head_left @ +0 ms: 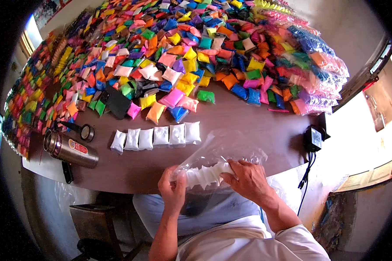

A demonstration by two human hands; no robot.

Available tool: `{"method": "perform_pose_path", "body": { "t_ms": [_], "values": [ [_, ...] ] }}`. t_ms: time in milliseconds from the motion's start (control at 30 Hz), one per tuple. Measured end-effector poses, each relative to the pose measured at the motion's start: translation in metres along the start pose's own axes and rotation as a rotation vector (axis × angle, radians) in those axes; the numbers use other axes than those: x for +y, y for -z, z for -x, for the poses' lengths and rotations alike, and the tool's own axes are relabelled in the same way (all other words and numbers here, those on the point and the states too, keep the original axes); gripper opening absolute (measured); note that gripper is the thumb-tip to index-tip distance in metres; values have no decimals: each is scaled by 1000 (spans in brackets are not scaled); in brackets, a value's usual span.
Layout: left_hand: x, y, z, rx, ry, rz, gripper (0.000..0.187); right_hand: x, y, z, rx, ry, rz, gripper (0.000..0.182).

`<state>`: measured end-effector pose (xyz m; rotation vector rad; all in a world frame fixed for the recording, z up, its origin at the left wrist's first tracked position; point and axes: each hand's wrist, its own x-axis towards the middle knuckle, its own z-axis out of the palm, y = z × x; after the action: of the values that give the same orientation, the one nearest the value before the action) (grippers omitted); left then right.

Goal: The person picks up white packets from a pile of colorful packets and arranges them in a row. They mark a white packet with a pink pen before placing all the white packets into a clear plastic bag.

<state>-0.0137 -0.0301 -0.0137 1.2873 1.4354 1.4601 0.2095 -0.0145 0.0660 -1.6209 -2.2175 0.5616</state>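
Observation:
A clear plastic bag (pixel 222 145) lies over the table's front edge, with a row of white packets (pixel 204 175) in it. My left hand (pixel 172 187) is closed on the left end of this row, thumb up. Closed on the row's right end is my right hand (pixel 248 180), its fingers over the bag. Further up and to the left, several white packets (pixel 161 136) lie side by side on the brown table (pixel 117 167), touching neither hand.
Coloured packets (pixel 170 58) form a large heap across the back. A dark phone-like object (pixel 116 102) rests at its front. On the left are a steel flask (pixel 72 148) and its lid (pixel 87 132); on the right, a black adapter (pixel 312 139) with cables.

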Motion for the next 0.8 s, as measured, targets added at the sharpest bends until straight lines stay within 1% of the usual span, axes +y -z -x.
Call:
{"method": "perform_pose_path", "body": {
  "t_ms": [133, 200, 233, 300, 333, 400, 433, 500, 633, 700, 800],
  "values": [
    [4, 0, 0, -6, 19, 14, 23, -7, 7, 0, -22, -12, 31, 35],
    [2, 0, 0, -8, 16, 13, 23, -14, 15, 2, -110, -32, -54, 39],
    [2, -1, 0, -9, 15, 11, 23, -13, 16, 1, -110, -32, -54, 39],
    [2, -1, 0, -9, 28, 29, 24, -10, 17, 1, -163, 70, -146, 39],
    [2, -2, 0, -8, 40, 45, 24, -9, 15, 1, -163, 68, -145, 39],
    [4, -1, 0, -12, 42, 36, 24, -4, 8, -1, -136, 74, -122, 31],
    [5, -1, -1, -13, 45, 25, 25, 0, 3, -2, -137, 75, -123, 31],
    [6, -1, -1, -6, 25, 14, 24, 7, -6, -4, -78, 111, -121, 21],
    [0, 0, -1, -8, 1, -8, 25, 9, -7, -7, -87, 99, -65, 18],
    [-1, 1, -1, -9, 17, 3, 24, 7, -2, -5, -63, 141, -12, 18],
    [-3, 0, 0, -4, 29, 25, 24, 2, 8, -4, -35, 177, -30, 18]
  ]
}}
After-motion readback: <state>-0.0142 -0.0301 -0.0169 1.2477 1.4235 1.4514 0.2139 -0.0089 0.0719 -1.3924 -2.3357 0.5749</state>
